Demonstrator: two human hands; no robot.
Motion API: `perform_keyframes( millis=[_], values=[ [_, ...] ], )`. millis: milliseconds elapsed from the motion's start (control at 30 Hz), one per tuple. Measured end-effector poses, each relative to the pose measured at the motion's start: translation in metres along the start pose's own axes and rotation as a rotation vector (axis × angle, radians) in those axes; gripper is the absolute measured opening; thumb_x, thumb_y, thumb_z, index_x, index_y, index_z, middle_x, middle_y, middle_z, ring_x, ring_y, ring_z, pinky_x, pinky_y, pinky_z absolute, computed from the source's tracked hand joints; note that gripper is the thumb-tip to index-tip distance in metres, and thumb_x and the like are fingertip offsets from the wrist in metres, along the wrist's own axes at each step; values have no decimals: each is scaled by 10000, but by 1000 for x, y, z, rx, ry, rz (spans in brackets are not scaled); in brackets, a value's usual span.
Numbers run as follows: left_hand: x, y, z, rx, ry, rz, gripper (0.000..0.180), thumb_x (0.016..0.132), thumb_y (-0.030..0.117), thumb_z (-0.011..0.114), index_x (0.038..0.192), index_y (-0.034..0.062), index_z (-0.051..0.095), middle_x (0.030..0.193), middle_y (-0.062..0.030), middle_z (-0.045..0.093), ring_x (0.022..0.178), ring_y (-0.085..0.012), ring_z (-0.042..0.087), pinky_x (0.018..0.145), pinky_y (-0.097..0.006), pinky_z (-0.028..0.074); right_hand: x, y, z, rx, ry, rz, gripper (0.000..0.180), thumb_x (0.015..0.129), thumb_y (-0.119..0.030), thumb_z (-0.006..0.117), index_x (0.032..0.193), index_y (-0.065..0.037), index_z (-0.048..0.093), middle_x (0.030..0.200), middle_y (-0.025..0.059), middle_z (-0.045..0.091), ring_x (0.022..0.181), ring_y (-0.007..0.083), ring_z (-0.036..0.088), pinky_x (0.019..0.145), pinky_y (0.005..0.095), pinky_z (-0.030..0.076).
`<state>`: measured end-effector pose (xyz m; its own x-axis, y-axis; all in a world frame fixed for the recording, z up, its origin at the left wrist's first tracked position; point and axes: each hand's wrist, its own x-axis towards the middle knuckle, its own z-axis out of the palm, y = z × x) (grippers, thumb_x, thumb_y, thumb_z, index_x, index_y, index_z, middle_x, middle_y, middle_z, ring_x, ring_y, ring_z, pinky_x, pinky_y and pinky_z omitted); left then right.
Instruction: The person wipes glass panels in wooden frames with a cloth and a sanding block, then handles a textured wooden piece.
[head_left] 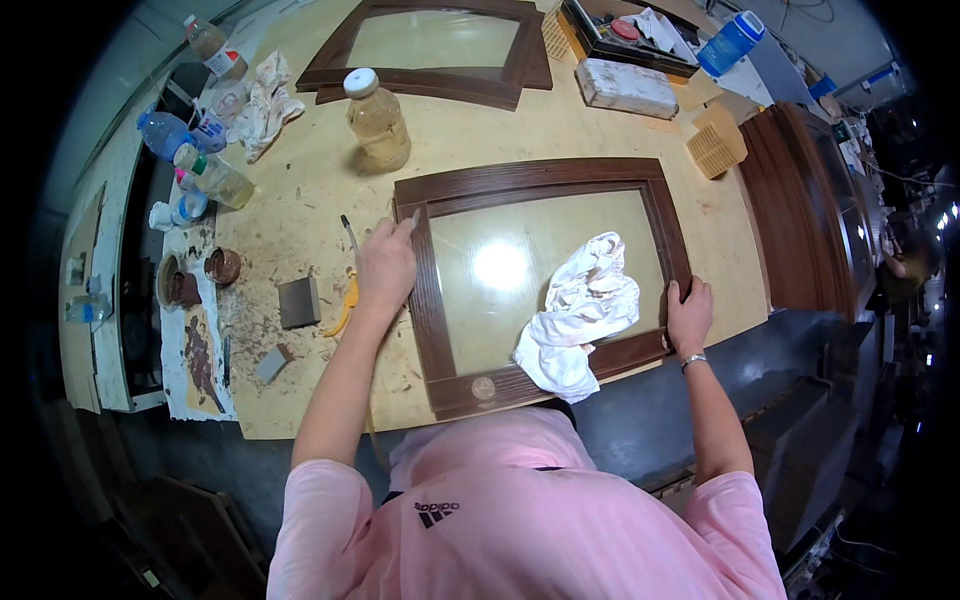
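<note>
Framed panel [545, 225] lay flat on the bench [300, 200] right in front of me, near edge, btwn my two hands. R hand [690, 315] was curled round the lower part of its R side, grasping the wood, thumb on top. L hand [386, 265] rested at the upper L side, fingers bent at the frame; couldn't tell if they pinched anything or just pressed.

Progress, my est.: all 4 sides were joined, pane in, dark brown colour all round, so the main build looked done. White cloth [592, 300] lay loose on the pane, in neither hand, so any wiping was prob. paused. Pale round spot [484, 388] on the bottom rail maybe needed attn; couldn't tell what it was. How much was left overall, unclear.

Ct: 1 panel under my hands, at least 2 more back panels [420, 80] stacked at the far side; 1 white cloth here plus 1 crumpled rag [268, 105] far L; 1 white-lidded jar [380, 130]; 1 dark block [298, 303] and 1 small grey block [272, 364], both L of me; 1 blue bottle [733, 42] far R; 1 black-tipped tube [349, 232] by my L hand.
</note>
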<state>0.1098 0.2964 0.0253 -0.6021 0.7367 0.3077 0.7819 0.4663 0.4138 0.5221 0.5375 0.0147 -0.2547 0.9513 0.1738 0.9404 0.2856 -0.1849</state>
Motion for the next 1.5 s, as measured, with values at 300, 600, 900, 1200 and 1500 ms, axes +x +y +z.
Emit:
perform_keyframes(
  millis=[300, 600, 900, 1200, 1500],
  values=[
    [1, 2, -6, -19, -21, -33, 246, 825, 42, 602, 1043, 50, 716, 880, -164, 624, 788, -367, 643, 726, -461, 525, -1, -1, 0, 27, 0, 10, 462, 923, -356, 597, 1179, 28, 572, 1091, 211, 568, 1070, 391, 546, 910, 477, 471],
    [0, 0, -5, -42, -36, -27, 231, 833, 58, 621, 1042, 45, 719, 879, -167, 630, 793, -371, 642, 725, -455, 519, 1, 1, 2, 16, -3, 10, 471, 923, -366, 597, 1184, 24, 566, 1078, 206, 568, 1067, 391, 545, 907, 481, 473],
    [-33, 10, -23, -72, -115, 193, 254, 782, 14, 602, 1008, 57, 709, 818, -120, 604, 758, -326, 631, 669, -427, 518, 2, 3, 5, 1, -14, 13, 494, 930, -383, 583, 1201, 29, 565, 1108, 212, 575, 1082, 397, 548, 919, 476, 469],
    [-117, 17, -50, -157, -163, 373, 266, 739, 10, 592, 978, 54, 700, 805, -96, 615, 730, -284, 608, 618, -387, 504, 3, -3, 0, 8, 2, -28, 523, 912, -354, 611, 1270, 21, 546, 1240, 228, 518, 1161, 406, 501, 982, 478, 436],
    [-146, 42, -69, -262, -184, 209, 135, 762, 29, 669, 872, 75, 733, 708, -52, 574, 692, -238, 599, 595, -354, 491, -64, -132, -30, 461, -259, -724, 540, 781, -301, 753, 1251, -69, 621, 1433, 225, 438, 1355, 442, 354, 1116, 504, 324]
  ],
)
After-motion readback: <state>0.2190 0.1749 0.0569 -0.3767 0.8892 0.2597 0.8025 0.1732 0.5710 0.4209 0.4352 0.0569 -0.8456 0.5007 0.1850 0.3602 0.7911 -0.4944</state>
